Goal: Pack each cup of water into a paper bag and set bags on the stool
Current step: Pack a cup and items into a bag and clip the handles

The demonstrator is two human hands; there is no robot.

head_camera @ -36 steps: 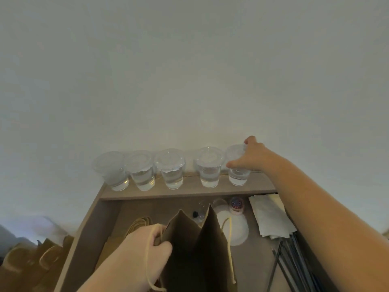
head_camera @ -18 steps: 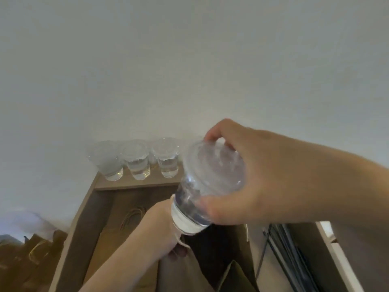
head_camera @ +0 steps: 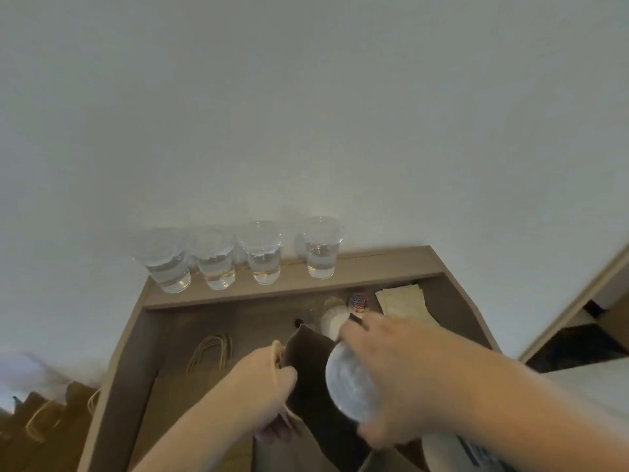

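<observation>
Brown paper bag (head_camera: 308, 356) upright in the wooden tray (head_camera: 139, 352). Mouth held open by the left hand (head_camera: 265, 386), fingers curled and pinching the near-left edge along with a rope handle. Clear lidded cup (head_camera: 350, 383) of water in the right hand (head_camera: 405, 379), fingers and thumb wrapped round the top near the lid. Hovering right at the bag's mouth and seemingly tipped, lid turned toward the camera. Not inside yet, looks like.

Tips for this bit, just going by the view:

- Level the cup first, lid up, rather than trusting that lid's seal.
- Pull the pinched edge outward for a wider mouth.
- Watch the rope handle, easy to snag on the way down.
- Lower straight down the centre, all the way to the bag's floor, no dropping.
- Release only once seated flat, then withdraw the hand without dragging the paper wall inward.

Four more cups (head_camera: 265, 257) lined up on the ledge (head_camera: 381, 264) by the wall, so plenty left to pack. Some already-packed-looking bags (head_camera: 41, 417) off at lower left. Stool itself not identifiable here.
</observation>
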